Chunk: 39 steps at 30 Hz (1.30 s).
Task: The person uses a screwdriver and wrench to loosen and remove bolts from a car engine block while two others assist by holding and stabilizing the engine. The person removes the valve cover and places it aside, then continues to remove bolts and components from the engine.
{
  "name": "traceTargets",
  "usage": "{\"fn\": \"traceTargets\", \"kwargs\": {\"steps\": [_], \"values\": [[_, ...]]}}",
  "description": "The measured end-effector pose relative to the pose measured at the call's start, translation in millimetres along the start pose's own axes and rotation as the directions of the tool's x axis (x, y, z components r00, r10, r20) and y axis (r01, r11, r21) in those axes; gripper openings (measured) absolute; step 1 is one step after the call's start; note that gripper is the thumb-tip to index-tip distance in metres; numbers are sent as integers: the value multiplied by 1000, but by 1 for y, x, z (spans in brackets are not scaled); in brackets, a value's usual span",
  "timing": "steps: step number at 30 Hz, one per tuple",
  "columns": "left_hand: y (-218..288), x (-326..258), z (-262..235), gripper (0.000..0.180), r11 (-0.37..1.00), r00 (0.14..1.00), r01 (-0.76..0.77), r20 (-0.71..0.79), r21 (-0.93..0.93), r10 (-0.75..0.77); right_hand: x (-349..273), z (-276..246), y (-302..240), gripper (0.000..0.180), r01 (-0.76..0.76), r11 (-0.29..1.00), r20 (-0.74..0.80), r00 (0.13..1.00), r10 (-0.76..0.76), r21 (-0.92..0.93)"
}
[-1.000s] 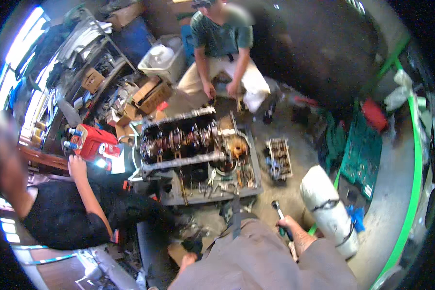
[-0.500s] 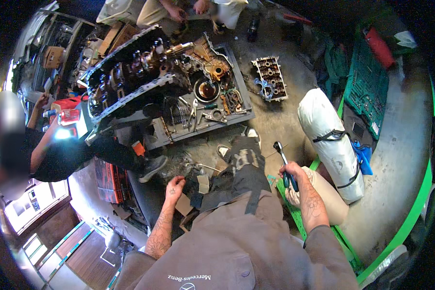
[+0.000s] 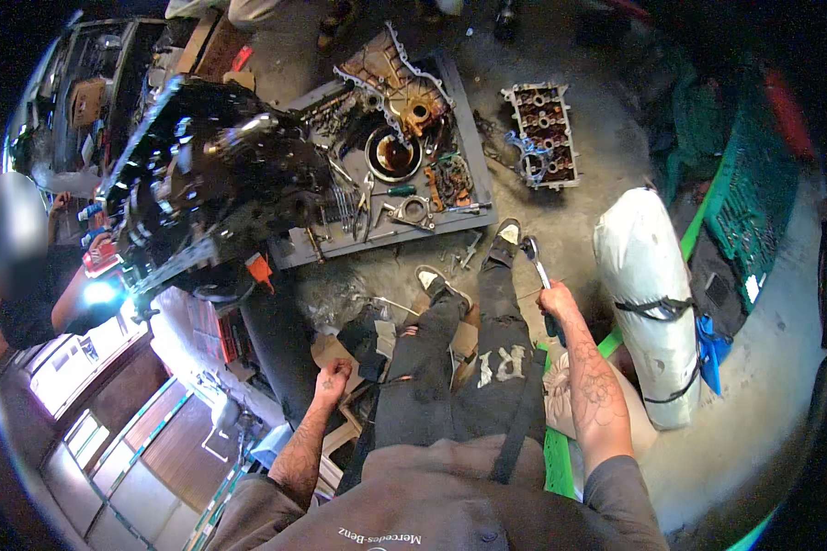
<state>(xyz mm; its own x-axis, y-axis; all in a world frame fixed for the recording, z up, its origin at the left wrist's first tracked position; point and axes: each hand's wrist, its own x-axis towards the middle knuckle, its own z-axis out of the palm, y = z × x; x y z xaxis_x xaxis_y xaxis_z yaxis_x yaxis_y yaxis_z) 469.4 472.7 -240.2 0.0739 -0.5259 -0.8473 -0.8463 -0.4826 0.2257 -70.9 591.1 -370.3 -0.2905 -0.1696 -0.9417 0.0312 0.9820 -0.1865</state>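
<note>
My right hand (image 3: 556, 300) is closed round the handle of a ratchet wrench (image 3: 538, 261), its round head pointing away from me. My left hand (image 3: 334, 379) is closed in front of my body, above some cardboard pieces (image 3: 331, 352); whether anything is in its fingers is hidden. Ahead to the left, a large dark engine block (image 3: 211, 174) appears tilted and smeared by motion. Beside it a grey metal table (image 3: 377, 241) bears an engine cover (image 3: 390, 78), a round pan (image 3: 394, 154) with dark oil, pliers (image 3: 362, 208) and several wrenches.
A person (image 3: 64, 285) at the left is next to a bright lamp (image 3: 101, 292). A cylinder head (image 3: 544, 136) lies on the floor beyond the table. To my right are a long white bag (image 3: 648, 275), a blue cloth (image 3: 711, 354) and a green tool case (image 3: 763, 202).
The engine block has turned and now looks blurred. My view has shifted, showing more of my legs. The ratchet wrench stays in my right hand; the hands farther off have left view.
</note>
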Motion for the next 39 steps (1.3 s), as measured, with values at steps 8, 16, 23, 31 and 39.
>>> {"fn": "traceTargets", "kwargs": {"steps": [8, 16, 23, 31, 39], "values": [[11, 77, 65, 27, 999, 992, -38, 121, 12, 36, 106, 3, -31, 49, -29, 900, -14, 1000, 26, -435], [-76, 101, 108, 26, 984, 948, 145, 271, 105, -169, 294, 61, 2, 41, -25, 885, -219, 972, -88, -465], [-95, 121, 124, 28, 960, 919, 256, 336, -112, -205, 436, 85, 33, 49, 221, 885, -371, 846, -383, -410], [-89, 135, 140, 29, 938, 920, 266, 350, -222, -178, 454, 74, 16, 34, 252, 691, -293, 769, -568, -678], [-105, 131, 139, 26, 938, 962, 200, 241, -285, -132, 415, 59, -10, 28, 192, 494, -235, 699, -675, -848]]}}
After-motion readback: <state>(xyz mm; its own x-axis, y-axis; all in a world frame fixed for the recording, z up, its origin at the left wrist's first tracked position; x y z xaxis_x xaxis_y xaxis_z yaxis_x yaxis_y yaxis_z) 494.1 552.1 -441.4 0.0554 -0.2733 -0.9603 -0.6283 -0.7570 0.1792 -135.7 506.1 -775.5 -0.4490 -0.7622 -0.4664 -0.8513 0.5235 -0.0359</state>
